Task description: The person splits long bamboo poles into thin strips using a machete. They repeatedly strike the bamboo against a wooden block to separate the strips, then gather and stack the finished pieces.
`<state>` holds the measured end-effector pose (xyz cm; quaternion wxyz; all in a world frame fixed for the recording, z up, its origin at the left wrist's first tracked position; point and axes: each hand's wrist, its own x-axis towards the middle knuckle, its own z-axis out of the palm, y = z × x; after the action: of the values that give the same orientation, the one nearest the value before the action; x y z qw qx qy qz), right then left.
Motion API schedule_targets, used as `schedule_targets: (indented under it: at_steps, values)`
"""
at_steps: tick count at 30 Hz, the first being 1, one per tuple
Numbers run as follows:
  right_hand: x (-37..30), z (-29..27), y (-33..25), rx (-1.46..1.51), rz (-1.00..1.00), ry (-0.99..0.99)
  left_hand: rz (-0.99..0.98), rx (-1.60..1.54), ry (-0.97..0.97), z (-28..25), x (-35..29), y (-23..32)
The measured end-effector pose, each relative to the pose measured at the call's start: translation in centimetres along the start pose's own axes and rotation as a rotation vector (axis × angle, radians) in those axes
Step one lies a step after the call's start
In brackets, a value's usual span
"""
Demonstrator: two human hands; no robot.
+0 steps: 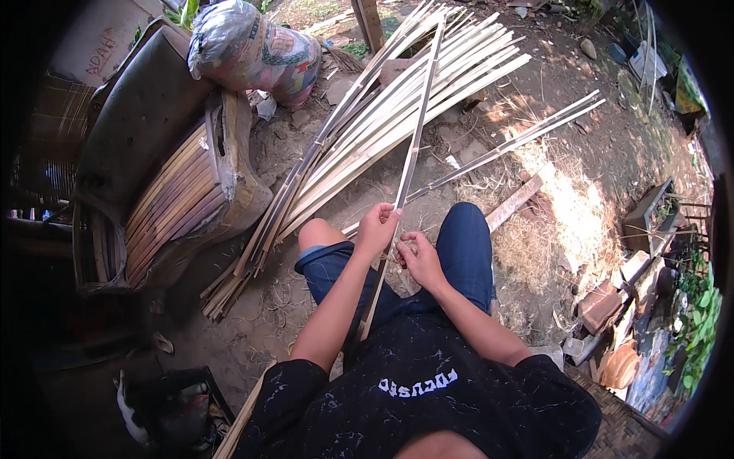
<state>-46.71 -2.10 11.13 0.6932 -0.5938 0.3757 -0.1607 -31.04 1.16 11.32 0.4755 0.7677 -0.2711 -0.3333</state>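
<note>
Pinched in the left hand [378, 228], a long split-bamboo strip [417, 130] slants between it and the right hand [420, 262], curled just beside the strip; whether that one grips, I cannot tell.

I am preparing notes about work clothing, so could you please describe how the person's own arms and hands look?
The left hand and right hand wear no gloves, and no watch or bracelet shows. Both forearms are uncovered. The short black fabric sleeves carry thin, pale, crackle-like lines.
</note>
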Motion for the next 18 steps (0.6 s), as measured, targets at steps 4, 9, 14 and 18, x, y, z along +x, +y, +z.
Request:
schedule_targets:
  at_steps: [4, 9, 14, 18]
  values:
    - [0.6, 0.1, 2.0, 0.114, 0.038, -0.002, 0.174, 0.511, 0.021, 2.1, 4.5, 0.0]
    - [1.1, 0.8, 3.1, 0.302, 0.103, -0.043, 0.138, 0.758, 0.028, 2.1, 7.7, -1.4]
    - [1.5, 0.1, 1.7, 0.438, 0.173, -0.017, -0.150, 0.637, -0.256, 0.3, 9.6, 3.3]
    - [2.2, 0.5, 1.8, 0.319, 0.071, -0.012, -0.133, 0.594, -0.283, -0.6, 10.0, 3.2]
